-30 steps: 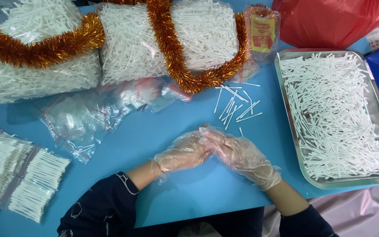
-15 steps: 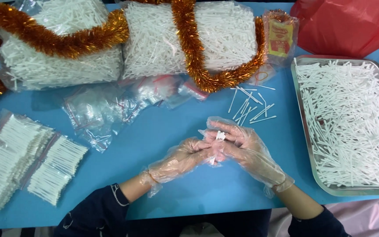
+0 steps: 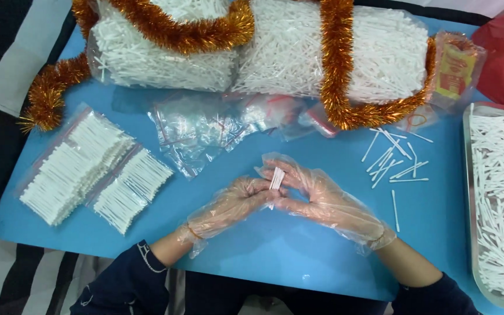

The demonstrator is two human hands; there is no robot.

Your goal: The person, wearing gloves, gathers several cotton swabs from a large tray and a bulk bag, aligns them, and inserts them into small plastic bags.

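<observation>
Gathering a small bunch of short white cotton-tipped sticks (image 3: 276,178) between both gloved hands, near the middle of the blue counter (image 3: 298,256). Left hand (image 3: 234,203), in a thin clear plastic glove, curled with fingertips pressing the bunch's lower end; right hand (image 3: 322,198), gloved alike, pinching the bunch from the right side. Apparently mid-step: squaring the sticks into an even bundle. Next, likely needing a firm pinch and one of the crumpled clear plastic bags (image 3: 196,131) just beyond, with loose white sticks (image 3: 389,160) lying to the right.
</observation>
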